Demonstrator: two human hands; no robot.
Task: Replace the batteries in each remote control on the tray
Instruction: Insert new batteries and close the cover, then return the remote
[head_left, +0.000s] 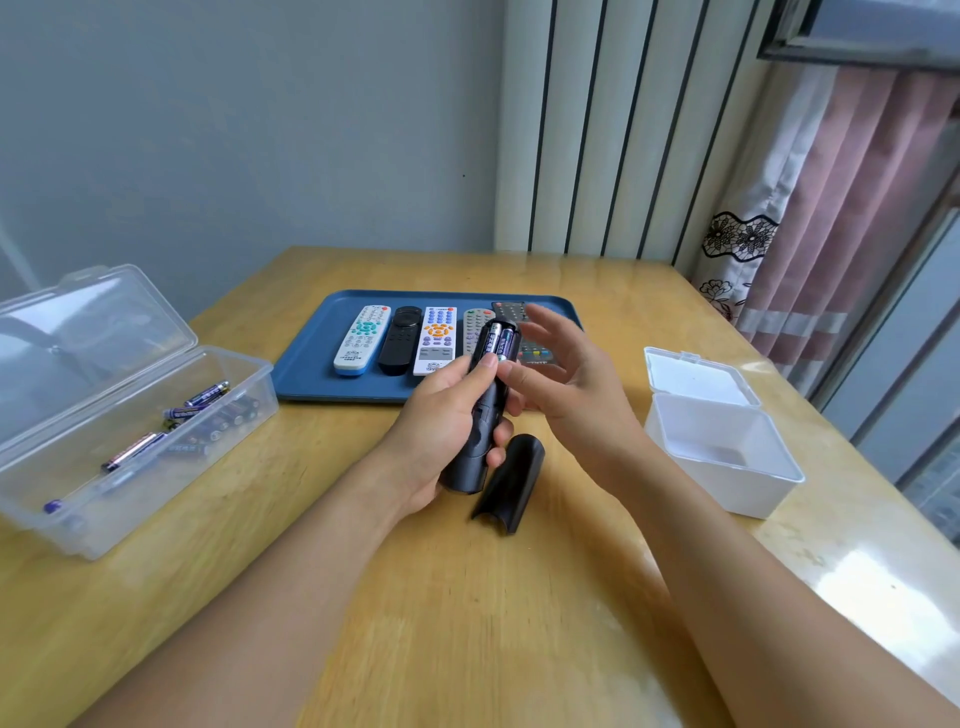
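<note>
My left hand (441, 415) grips a black remote (480, 421) held back side up over the table, its compartment uncovered with two batteries (497, 340) seated in it. My right hand (556, 379) hovers beside the compartment, fingers spread, its thumb close to the batteries and holding nothing. The remote's black battery cover (511, 480) lies on the table just under my hands. Behind, a blue tray (311, 374) carries several remotes: a white and teal one (361, 340), a black one (400, 340), a white and orange one (436, 340), a grey one (475, 325) and a dark one (519, 314), partly hidden by my hands.
An open clear plastic box (130, 431) with several batteries stands at the left. An open white box (727, 447), with nothing visible inside, sits at the right. The wooden table (467, 597) ends near a wall, a radiator and curtains at the back right.
</note>
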